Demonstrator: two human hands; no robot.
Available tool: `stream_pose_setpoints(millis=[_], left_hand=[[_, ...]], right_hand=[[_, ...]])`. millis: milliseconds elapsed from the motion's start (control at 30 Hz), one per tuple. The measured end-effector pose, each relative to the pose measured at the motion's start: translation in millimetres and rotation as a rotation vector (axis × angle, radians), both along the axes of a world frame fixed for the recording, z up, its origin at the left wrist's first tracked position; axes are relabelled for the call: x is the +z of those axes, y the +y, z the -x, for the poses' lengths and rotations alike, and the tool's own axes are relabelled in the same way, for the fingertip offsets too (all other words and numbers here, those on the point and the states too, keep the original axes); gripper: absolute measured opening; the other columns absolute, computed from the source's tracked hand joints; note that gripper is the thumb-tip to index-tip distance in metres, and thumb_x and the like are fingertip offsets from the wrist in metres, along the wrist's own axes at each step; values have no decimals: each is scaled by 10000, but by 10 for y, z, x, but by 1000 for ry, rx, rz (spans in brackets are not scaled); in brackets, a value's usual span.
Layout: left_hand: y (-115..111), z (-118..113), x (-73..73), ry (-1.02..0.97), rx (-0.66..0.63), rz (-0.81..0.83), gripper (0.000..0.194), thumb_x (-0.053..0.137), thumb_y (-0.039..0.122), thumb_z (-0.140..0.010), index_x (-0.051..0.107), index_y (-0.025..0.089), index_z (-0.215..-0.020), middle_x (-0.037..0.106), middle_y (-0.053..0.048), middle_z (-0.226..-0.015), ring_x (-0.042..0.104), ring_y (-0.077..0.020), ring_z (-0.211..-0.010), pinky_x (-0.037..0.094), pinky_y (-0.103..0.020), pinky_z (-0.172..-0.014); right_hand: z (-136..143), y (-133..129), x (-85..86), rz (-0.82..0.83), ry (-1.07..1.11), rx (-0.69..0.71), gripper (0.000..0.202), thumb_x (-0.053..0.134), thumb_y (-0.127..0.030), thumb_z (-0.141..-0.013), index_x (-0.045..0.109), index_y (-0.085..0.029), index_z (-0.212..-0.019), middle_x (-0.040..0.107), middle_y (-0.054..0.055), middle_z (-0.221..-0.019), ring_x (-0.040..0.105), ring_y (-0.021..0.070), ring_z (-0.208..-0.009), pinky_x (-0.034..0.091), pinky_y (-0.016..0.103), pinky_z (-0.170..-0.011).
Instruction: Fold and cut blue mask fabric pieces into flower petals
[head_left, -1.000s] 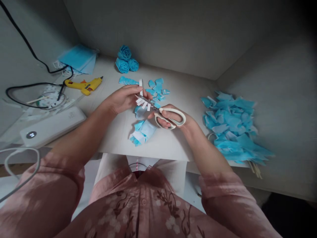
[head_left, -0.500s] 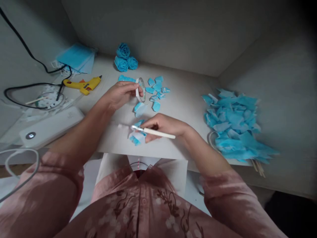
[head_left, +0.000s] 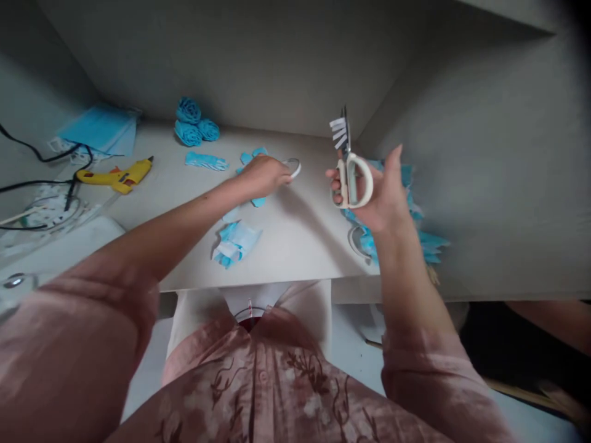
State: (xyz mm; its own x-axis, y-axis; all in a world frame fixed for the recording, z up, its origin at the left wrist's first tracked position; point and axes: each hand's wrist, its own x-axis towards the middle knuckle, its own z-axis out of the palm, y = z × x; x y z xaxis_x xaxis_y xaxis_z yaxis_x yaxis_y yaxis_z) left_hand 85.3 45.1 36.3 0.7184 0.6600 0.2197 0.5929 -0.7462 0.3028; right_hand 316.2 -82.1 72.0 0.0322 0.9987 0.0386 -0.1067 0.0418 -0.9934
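Head view: a desk closed in by grey walls on its far, left and right sides holds the whole spread of materials. The left hand reaches over the middle of it, fingers curled closed on a white tape roll, whose rim sticks out to the right of the fingertips. The right hand is raised over the right side, palm up, fingers bent around the cream handles of the scissors, thumb stretched out free; the blades point to the far side, nearly together, with short white strips clinging beside them. Under the left hand lie small blue pieces, partly covered by it; nearer is a blue-and-white bundle, and farther left a crinkled blue strip. Three blue rosettes sit grouped near the far wall. In the far left corner are flat blue masks, with a yellow glue gun nearer. At right, a heap of blue pieces is partly hidden behind the right forearm.
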Motion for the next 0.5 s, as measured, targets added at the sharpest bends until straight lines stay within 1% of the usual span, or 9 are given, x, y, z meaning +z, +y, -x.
stream_pose_setpoints(millis=[33, 67, 100, 167, 233, 267, 333, 433, 500], left_hand=[[41, -146, -48, 56, -39, -72, 262, 600, 308, -964, 810, 178, -875, 791, -120, -977, 713, -303, -1062, 471, -442, -1021], [81, -253, -98, 59, -77, -127, 247, 631, 330, -956, 821, 174, -984, 789, -151, -1129, 683, -341, -1195, 441, -489, -1102], [120, -312, -143, 21, -75, -136, 307, 647, 364, -953, 810, 161, -1114, 763, -185, -1262, 647, -371, -1285, 426, -526, -1138], [187, -273, -197, -114, -59, -112, 467, 568, 422, -1003, 730, 138, -1337, 689, -215, -1441, 606, -375, -1377, 416, -542, -1180], [214, -57, -197, -210, -73, -68, 540, 448, 477, -1043, 713, 136, -1367, 687, -197, -1461, 617, -344, -1380, 422, -501, -1196], [203, 92, -183, -240, -82, -36, 580, 408, 512, -1040, 733, 129, -1330, 714, -194, -1417, 633, -339, -1360, 430, -481, -1195], [122, 414, -151, -304, -11, 78, 640, 346, 575, -1026, 768, 146, -1244, 756, -174, -1330, 670, -331, -1304, 461, -467, -1170], [-101, 833, -139, -438, 148, 325, 689, 436, 693, -961, 772, 140, -1199, 760, -169, -1319, 695, -342, -1241, 516, -474, -1123], [-243, 1032, -163, -513, 216, 441, 641, 492, 664, -966, 753, 158, -1259, 736, -149, -1391, 690, -315, -1262, 514, -457, -1141]], right_hand=[[-2, -41, -49, -4, 13, -2, 658, 249, -693, -1066, 715, -233, -1131, 812, 48, -1027, 720, 108, -768, 531, 262, -635], [-1, -80, -101, -22, 37, -12, 557, 378, -686, -1044, 703, -239, -1118, 813, 45, -1037, 721, 115, -771, 538, 255, -630], [-1, -118, -154, -33, 64, -15, 442, 527, -639, -1002, 688, -241, -1105, 814, 43, -1036, 720, 123, -768, 550, 252, -626], [-6, -193, -255, 6, 104, 6, 329, 661, -516, -932, 669, -223, -1080, 816, 54, -992, 728, 149, -755, 593, 274, -650], [-8, -260, -338, 132, 103, 46, 272, 613, -430, -939, 666, -187, -1048, 812, 86, -915, 742, 179, -721, 633, 322, -683], [-1, -286, -371, 209, 85, 66, 256, 567, -394, -954, 667, -170, -1027, 807, 103, -877, 748, 191, -700, 644, 341, -688], [41, -316, -415, 349, 31, 107, 248, 504, -330, -971, 671, -147, -988, 799, 127, -826, 755, 207, -664, 647, 348, -660], [165, -297, -449, 456, -43, 174, 254, 483, -284, -981, 686, -132, -958, 796, 137, -807, 762, 219, -652, 624, 318, -590], [255, -234, -483, 460, -76, 197, 285, 456, -267, -994, 697, -122, -951, 796, 138, -813, 763, 220, -664, 620, 311, -592]])
